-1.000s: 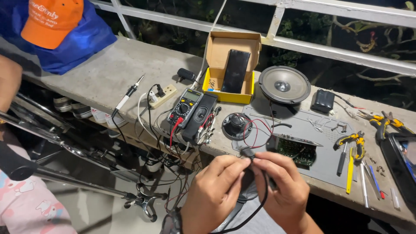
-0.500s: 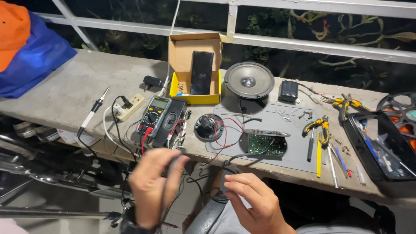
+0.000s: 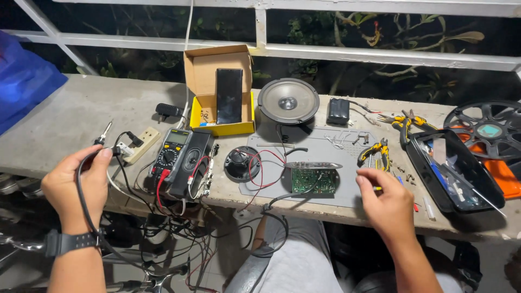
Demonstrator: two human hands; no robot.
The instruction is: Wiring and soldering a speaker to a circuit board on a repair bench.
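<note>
Black rubbery cable (image 3: 81, 190) pinched in left hand (image 3: 76, 184); right hand (image 3: 385, 203) half-open, empty, near green circuit board (image 3: 313, 180).

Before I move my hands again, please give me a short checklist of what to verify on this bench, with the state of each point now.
1. Left hand has the black cable in its grip: ok.
2. Soldering iron tip points away from the fingers: ok.
3. Right hand holds nothing: ok, empty, beside the green circuit board.
4. Iron is cool: cannot tell.
5. Red leads of the yellow-edged multimeter lie untangled: not ok.
6. Yellow-handled pliers lie apart from the board: ok.
</note>
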